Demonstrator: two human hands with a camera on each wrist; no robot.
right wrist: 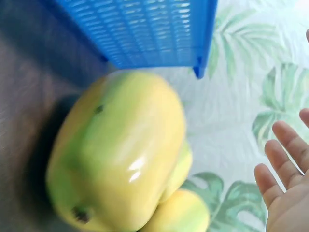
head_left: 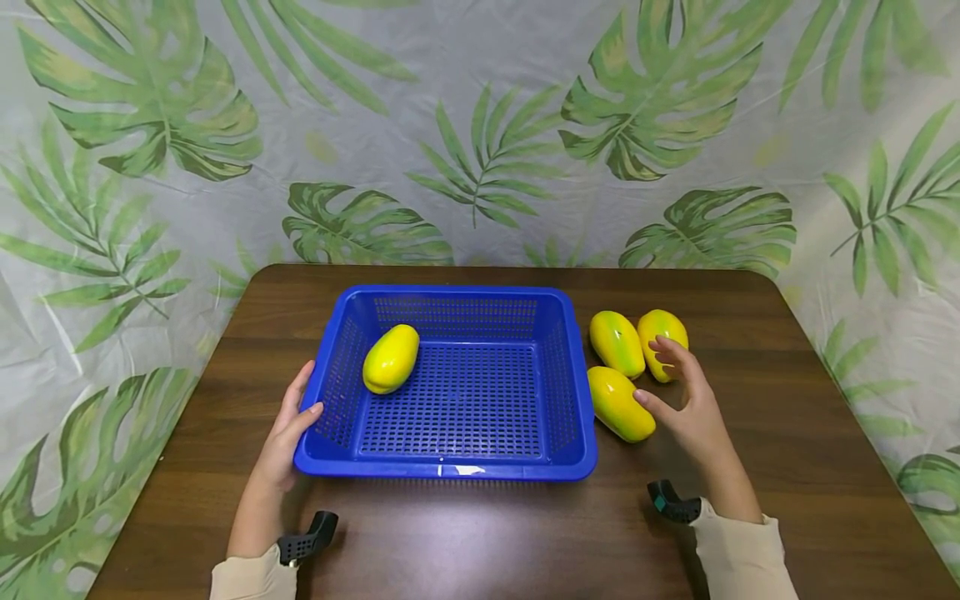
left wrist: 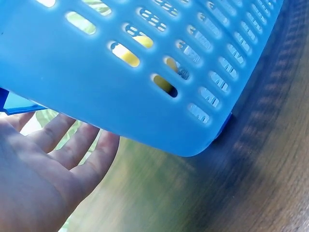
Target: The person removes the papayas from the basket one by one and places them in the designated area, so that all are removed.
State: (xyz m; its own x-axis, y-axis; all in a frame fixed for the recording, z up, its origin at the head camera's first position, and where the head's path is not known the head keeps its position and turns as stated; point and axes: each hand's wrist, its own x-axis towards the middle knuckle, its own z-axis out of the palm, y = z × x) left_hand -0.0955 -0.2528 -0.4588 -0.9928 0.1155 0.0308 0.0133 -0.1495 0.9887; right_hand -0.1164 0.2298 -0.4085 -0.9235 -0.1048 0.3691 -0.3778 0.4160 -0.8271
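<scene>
A blue plastic basket (head_left: 450, 467) stands mid-table with one yellow-green papaya (head_left: 390, 358) lying in its left side. Three more papayas lie on the table to its right: a near one (head_left: 619, 405), a far left one (head_left: 616, 342) and a far right one (head_left: 663, 330). My left hand (head_left: 303, 390) rests against the basket's front left corner, fingers straight, thumb at the rim. My right hand (head_left: 663, 375) hovers open over the three papayas, thumb by the near one, fingertips at the far right one. In the right wrist view the near papaya (right wrist: 120, 150) fills the frame beside my spread fingers (right wrist: 285, 159).
The dark wooden table (head_left: 480, 542) has bare room in front of the basket and along the far edge. A leaf-print cloth (head_left: 480, 125) hangs behind and around it. The left wrist view shows the basket's slotted wall (left wrist: 96, 92) just above my palm (left wrist: 43, 169).
</scene>
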